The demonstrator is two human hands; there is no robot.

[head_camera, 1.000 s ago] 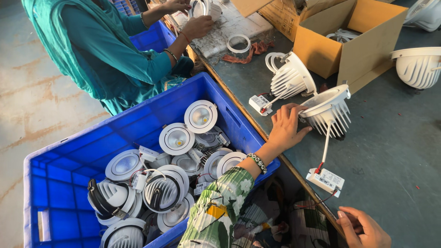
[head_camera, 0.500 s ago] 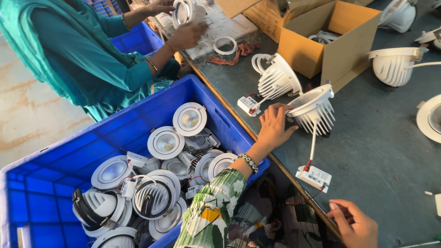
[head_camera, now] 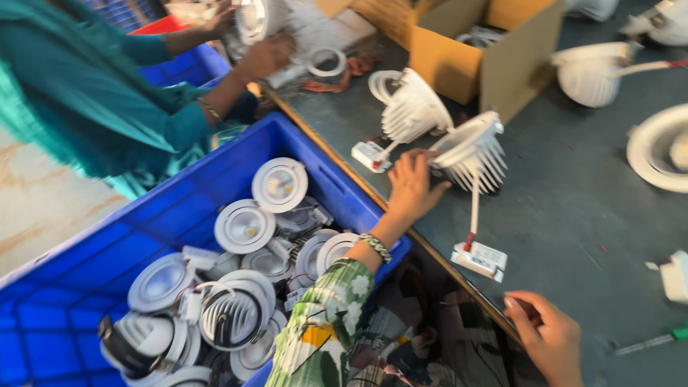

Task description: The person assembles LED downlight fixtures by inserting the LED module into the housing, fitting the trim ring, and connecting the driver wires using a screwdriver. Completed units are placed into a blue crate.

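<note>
My left hand (head_camera: pixel 412 185) reaches across the table edge and its fingers touch the rim of a white finned downlight (head_camera: pixel 473 149) lying on its side; whether it grips it is not clear. A white cable runs from that light to a small white driver box (head_camera: pixel 480 260). A second finned downlight (head_camera: pixel 410 106) lies just behind with its own driver (head_camera: pixel 370 155). My right hand (head_camera: pixel 548 337) rests at the near table edge, fingers loosely curled, holding nothing.
A blue crate (head_camera: pixel 93 251) at my left holds several white downlights (head_camera: pixel 245 226). A person in teal (head_camera: pixel 93 93) holds a light (head_camera: pixel 251 20) at the far end. A cardboard box (head_camera: pixel 487 43), more downlights (head_camera: pixel 595 72) and a green screwdriver (head_camera: pixel 648 340) lie on the grey table (head_camera: pixel 573 208).
The view has swung to the right and the scene has shifted left. My left hand has stayed at the downlight's rim. My right hand has stayed at the table edge.
</note>
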